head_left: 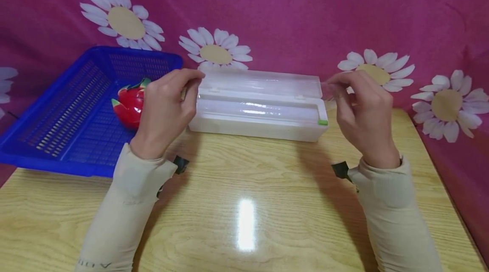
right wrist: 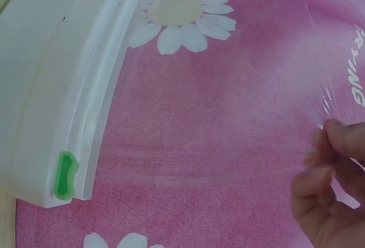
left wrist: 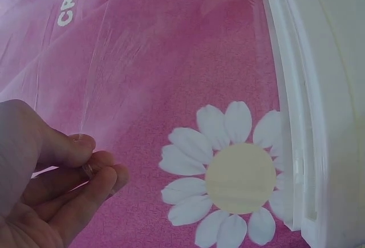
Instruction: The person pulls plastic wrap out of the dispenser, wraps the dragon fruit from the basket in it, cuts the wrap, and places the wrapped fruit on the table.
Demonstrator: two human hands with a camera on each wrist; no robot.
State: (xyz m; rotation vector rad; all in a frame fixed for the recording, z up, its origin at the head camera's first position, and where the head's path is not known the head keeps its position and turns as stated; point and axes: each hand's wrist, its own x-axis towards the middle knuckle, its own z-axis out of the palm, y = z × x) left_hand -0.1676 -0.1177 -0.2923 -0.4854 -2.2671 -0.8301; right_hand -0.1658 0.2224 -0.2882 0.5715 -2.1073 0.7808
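A white cling-film dispenser box (head_left: 259,125) lies across the far side of the table with its lid (head_left: 263,84) raised. A green cutter slider (head_left: 322,122) sits at its right end. My left hand (head_left: 192,77) pinches the left edge of a clear film sheet (left wrist: 108,60) between thumb and fingers, just above the box's left end. At the box's right end my right hand (head_left: 336,83) pinches the film's other edge (right wrist: 322,102). The film is nearly invisible in the head view. The wrist views show the box (left wrist: 319,88), the slider (right wrist: 65,175) and each hand's pinching fingertips (left wrist: 85,145) (right wrist: 336,131).
A blue plastic basket (head_left: 57,106) stands at the left, holding a red toy dragon fruit (head_left: 131,104). The wooden table (head_left: 244,204) reaches to the near edge. A pink cloth backdrop with daisies (head_left: 267,9) hangs close behind the box.
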